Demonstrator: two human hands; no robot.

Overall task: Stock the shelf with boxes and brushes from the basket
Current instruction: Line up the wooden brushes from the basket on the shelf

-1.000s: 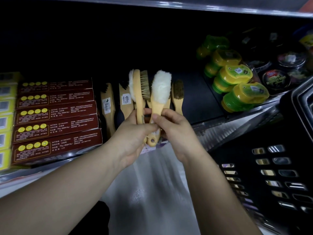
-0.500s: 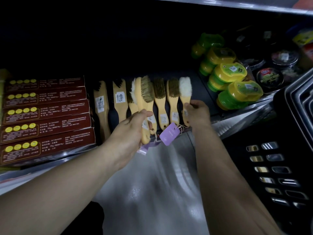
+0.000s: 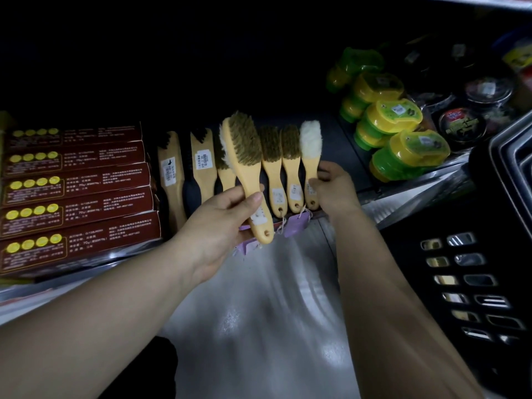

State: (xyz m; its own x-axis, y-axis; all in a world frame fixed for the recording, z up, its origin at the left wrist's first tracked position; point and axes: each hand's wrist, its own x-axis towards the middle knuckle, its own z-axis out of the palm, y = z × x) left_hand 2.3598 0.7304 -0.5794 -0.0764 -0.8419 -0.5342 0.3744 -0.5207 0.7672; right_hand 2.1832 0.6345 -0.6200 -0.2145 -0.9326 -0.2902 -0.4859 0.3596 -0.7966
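We can read very little here. The boxes [image 3: 77,197] at the shelf's left end each carry four yellow dots and lines of fine pale print. We make out only what looks like "70g" on each; the rest is too small. The leftmost brush [image 3: 169,171] has a white sticker with a small black figure, and the second brush [image 3: 203,165] has a barcode sticker with blurred lines. The stickers on the held brush [image 3: 244,156] and the wool brush [image 3: 311,142] are illegible to us. The labels on the tubs [image 3: 394,116] and the tin [image 3: 462,125] at the right end are also blurred.
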